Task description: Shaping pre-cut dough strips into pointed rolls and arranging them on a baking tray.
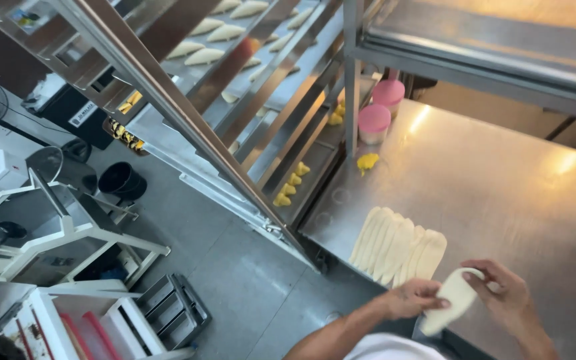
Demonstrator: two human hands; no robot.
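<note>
Both hands pinch one pale dough piece [453, 300] w/ fingers closed: left hand [411, 298] mid-strip, right hand [505, 293] at top; long axis runs diagonally.

My left hand [413, 298] sits low, close to my body, knuckles up, fingers curled and pinching inward toward the right. The bare left forearm runs back down and to the left from the wrist. My right hand [505, 297] is just beside it, palm turned toward the left hand, thumb and fingertips bent into a loose pinch, wrist angled down to the right.
</note>
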